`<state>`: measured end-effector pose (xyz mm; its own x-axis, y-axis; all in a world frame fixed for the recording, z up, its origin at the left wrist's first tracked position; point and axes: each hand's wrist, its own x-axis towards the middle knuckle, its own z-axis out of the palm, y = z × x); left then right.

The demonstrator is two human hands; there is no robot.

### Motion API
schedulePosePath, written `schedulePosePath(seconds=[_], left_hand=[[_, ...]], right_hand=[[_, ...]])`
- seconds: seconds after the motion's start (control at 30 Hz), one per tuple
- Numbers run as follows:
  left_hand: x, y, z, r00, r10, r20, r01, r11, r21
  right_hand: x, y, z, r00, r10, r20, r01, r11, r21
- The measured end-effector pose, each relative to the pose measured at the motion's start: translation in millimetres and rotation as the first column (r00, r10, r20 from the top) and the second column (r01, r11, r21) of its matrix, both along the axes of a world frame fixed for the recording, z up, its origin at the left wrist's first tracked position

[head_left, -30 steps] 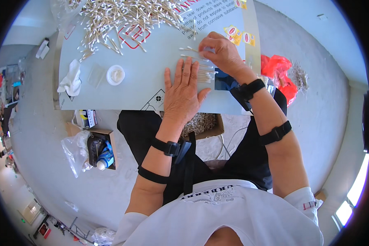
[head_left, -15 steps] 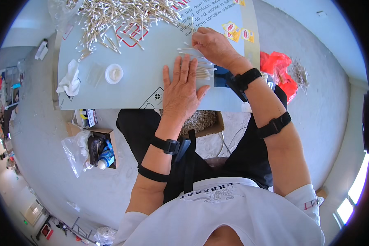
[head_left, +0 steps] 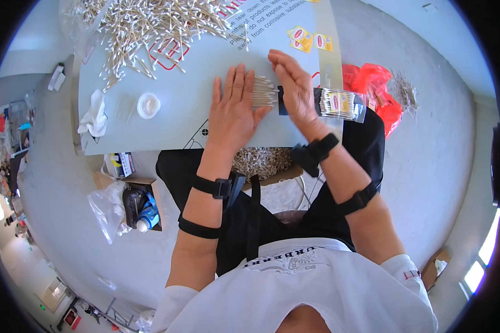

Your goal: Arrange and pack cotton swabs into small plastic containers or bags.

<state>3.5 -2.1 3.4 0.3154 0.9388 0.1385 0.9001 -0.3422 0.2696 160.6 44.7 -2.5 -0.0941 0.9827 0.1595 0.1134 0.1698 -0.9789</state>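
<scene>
A row of cotton swabs (head_left: pixel 264 91) lies side by side on the table, partly under my left hand (head_left: pixel 236 105). That hand is flat with its fingers stretched out, its edge against the swabs. On the row's other side my right hand (head_left: pixel 296 91) stands on its edge, fingers extended, and holds nothing. Beneath it runs a dark strip (head_left: pixel 284 102). Right of the wrist lies a clear packet of cotton swabs (head_left: pixel 339 104) with a yellow and red label. A large loose heap of cotton swabs (head_left: pixel 144 33) covers the far left of the table.
Small yellow labels (head_left: pixel 300 38) lie at the far right of the table (head_left: pixel 178 122). A round white tub (head_left: pixel 148 105) and a crumpled tissue (head_left: pixel 94 115) sit at left. Below the near edge is a box of swabs (head_left: pixel 261 162). A red plastic bag (head_left: pixel 372 89) lies beyond the right edge.
My right hand has come back from the far swabs to the row's right side, its fingers straightened. My left hand still lies flat by the row. The packet at right now shows more fully.
</scene>
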Motion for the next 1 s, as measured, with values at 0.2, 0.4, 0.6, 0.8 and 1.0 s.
schedulePosePath(seconds=[0.2, 0.4, 0.6, 0.8, 1.0], left_hand=[[7, -4, 2, 0.972, 0.125, 0.199, -0.141, 0.987, 0.070], [24, 15, -5, 0.669, 0.205, 0.714, -0.290, 0.957, -0.003], [65, 9, -2, 0.537, 0.198, 0.820, -0.256, 0.965, -0.066], [79, 6, -1, 0.620, 0.100, 0.778, -0.121, 0.992, -0.030], [79, 6, -12, 0.930, 0.003, 0.368, -0.053, 0.990, 0.127]], right_hand=[[-21, -37, -3, 0.917, -0.273, -0.292, 0.268, 0.962, -0.056], [-30, -27, -9, 0.900, -0.285, -0.329, 0.295, 0.955, -0.019], [-6, -27, -9, 0.827, -0.335, -0.451, 0.305, 0.942, -0.140], [29, -29, -3, 0.883, -0.334, -0.329, 0.307, 0.942, -0.133], [62, -17, 25, 0.780, -0.202, 0.593, 0.059, 0.966, 0.251]])
